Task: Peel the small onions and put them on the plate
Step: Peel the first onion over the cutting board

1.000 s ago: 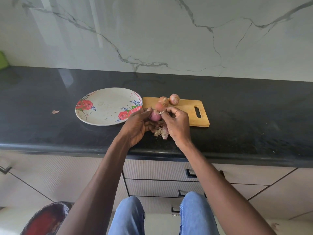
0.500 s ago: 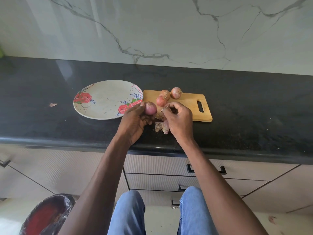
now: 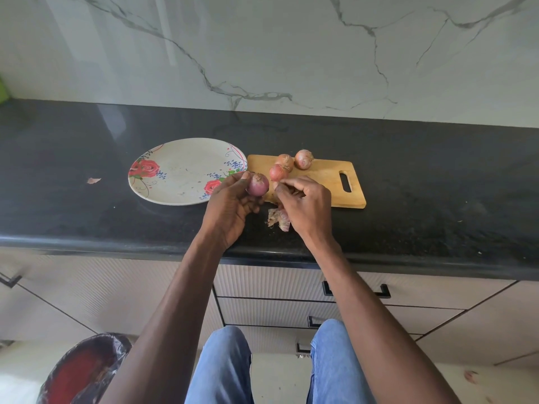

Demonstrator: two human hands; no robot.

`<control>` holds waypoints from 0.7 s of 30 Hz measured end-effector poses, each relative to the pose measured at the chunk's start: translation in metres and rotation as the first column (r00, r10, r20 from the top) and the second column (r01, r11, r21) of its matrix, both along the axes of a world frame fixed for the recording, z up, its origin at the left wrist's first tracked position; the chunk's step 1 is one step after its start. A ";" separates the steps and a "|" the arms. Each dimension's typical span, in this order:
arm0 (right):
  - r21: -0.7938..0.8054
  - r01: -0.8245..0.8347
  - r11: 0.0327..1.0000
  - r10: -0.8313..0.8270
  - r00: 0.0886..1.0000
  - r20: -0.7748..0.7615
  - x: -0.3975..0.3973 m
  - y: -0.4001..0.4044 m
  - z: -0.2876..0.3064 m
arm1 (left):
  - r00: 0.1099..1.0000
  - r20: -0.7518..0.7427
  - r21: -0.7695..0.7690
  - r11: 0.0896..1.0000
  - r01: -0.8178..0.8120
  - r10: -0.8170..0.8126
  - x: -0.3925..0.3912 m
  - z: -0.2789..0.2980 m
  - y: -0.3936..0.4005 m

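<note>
A white marble-veined wall (image 3: pixel 262 48) rises behind a long black stone counter (image 3: pixel 437 176), with pale ribbed drawers (image 3: pixel 271 281) under its front edge. The person sits before it, blue-jeaned knees (image 3: pixel 224 368) showing below. A dark, plastic-lined bin (image 3: pixel 84 371) stands at the lower left.

The left hand (image 3: pixel 230 205) holds a peeled purple onion (image 3: pixel 257 184) in its fingertips, raised above the counter just beside the right rim of the plate (image 3: pixel 175 170). The right hand (image 3: pixel 306 202) is close on the onion's right, apart from it, its fingers curled and seeming to pinch a scrap of skin; what exactly it holds is too small to tell.

The flowered plate lies flat on the counter with nothing on it, touching or nearly touching the left end of a wooden cutting board (image 3: pixel 323 179). Three unpeeled onions (image 3: pixel 284 161) sit grouped on the board's left part, just beyond the hands. A heap of peeled skins (image 3: pixel 278 218) lies on the counter beneath the right hand, partly hidden by it. A single skin flake (image 3: pixel 93 180) rests well left of the plate.
</note>
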State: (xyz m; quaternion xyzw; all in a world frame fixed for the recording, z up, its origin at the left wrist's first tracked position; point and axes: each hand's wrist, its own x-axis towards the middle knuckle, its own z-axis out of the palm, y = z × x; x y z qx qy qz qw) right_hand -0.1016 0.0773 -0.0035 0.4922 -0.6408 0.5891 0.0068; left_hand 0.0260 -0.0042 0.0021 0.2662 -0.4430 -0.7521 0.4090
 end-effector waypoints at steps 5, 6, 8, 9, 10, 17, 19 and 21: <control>0.011 -0.033 0.999 0.033 0.999 -0.012 -0.001 -0.002 -0.002 | 0.999 0.023 -0.077 0.996 0.039 -0.037 -0.002 -0.002 0.002; 0.013 -0.039 0.999 0.039 0.999 -0.007 -0.001 -0.002 -0.002 | 0.999 0.029 -0.093 0.995 0.040 -0.037 -0.002 -0.002 0.002; 0.020 -0.048 0.999 0.048 0.999 0.006 -0.001 -0.002 -0.002 | 0.999 0.039 -0.117 0.992 0.041 -0.036 -0.003 -0.003 0.003; 0.027 -0.048 0.998 0.048 0.999 0.012 0.000 -0.003 -0.003 | 0.998 0.043 -0.126 0.991 0.040 -0.034 -0.003 -0.004 0.003; 0.034 -0.046 0.998 0.046 0.999 0.019 0.000 -0.003 -0.003 | 0.998 0.047 -0.134 0.990 0.038 -0.032 -0.003 -0.004 0.002; 0.046 -0.058 0.997 0.059 0.998 -0.023 0.001 -0.004 -0.008 | 0.995 0.100 -0.175 0.984 0.042 -0.025 -0.004 -0.004 0.002; 0.034 -0.036 0.999 0.038 0.998 -0.056 0.002 -0.005 -0.008 | 0.993 0.114 -0.173 0.984 0.045 -0.026 -0.004 -0.004 0.003; 0.036 -0.010 0.999 0.013 0.995 -0.097 0.002 -0.006 -0.009 | 0.992 0.119 -0.170 0.984 0.049 -0.028 -0.005 -0.004 0.003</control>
